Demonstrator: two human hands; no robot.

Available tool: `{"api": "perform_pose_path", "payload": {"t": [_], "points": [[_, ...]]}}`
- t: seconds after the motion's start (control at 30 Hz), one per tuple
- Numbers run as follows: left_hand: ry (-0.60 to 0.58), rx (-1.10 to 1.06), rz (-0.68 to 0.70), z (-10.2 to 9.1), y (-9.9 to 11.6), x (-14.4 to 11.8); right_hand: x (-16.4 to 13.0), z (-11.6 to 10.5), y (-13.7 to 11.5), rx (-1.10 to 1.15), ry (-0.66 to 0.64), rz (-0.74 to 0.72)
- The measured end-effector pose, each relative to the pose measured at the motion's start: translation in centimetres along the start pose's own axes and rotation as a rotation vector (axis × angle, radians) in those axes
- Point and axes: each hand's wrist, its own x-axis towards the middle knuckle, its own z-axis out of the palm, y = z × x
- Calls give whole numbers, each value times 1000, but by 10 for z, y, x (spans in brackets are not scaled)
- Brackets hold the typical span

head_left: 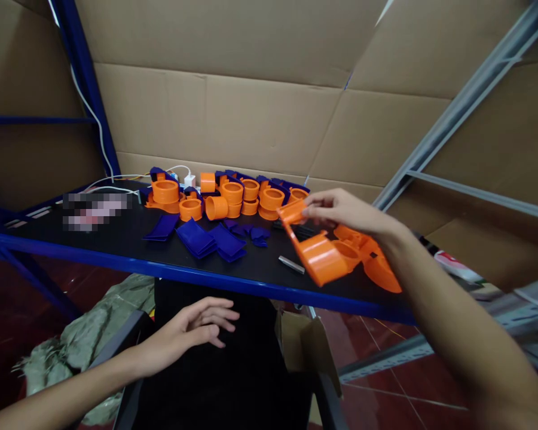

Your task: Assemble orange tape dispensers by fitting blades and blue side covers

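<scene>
My right hand (345, 214) reaches over the black table (116, 239) and pinches the top edge of an orange plastic part (318, 254), lifted just above the table's front right. More orange parts (376, 263) lie under my wrist. My left hand (197, 325) hangs below the table's blue front edge (206, 276), fingers spread, holding nothing. A group of orange rings and cups (228, 197) stands at the back middle of the table. Dark blue flat pieces (206, 237) lie in small stacks in front of them.
A small metal piece (291, 264) lies near the front edge. White cables and a plug (188, 179) run along the back left. Cardboard sheets (251, 113) wall the back. A grey metal rack frame (452, 119) stands right; an open cardboard box (307, 346) sits below.
</scene>
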Motion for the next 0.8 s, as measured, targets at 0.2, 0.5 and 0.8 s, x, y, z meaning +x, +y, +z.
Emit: {"api": "perform_pose_path", "payload": {"t": [0.2, 0.5, 0.8], "points": [[27, -160, 165, 1, 1, -2, -33, 120, -60, 397, -449, -68], [191, -118, 6, 3, 7, -2, -63, 124, -31, -363, 2, -225], [237, -156, -77, 7, 7, 1, -60, 112, 39, -832, 65, -93]]}}
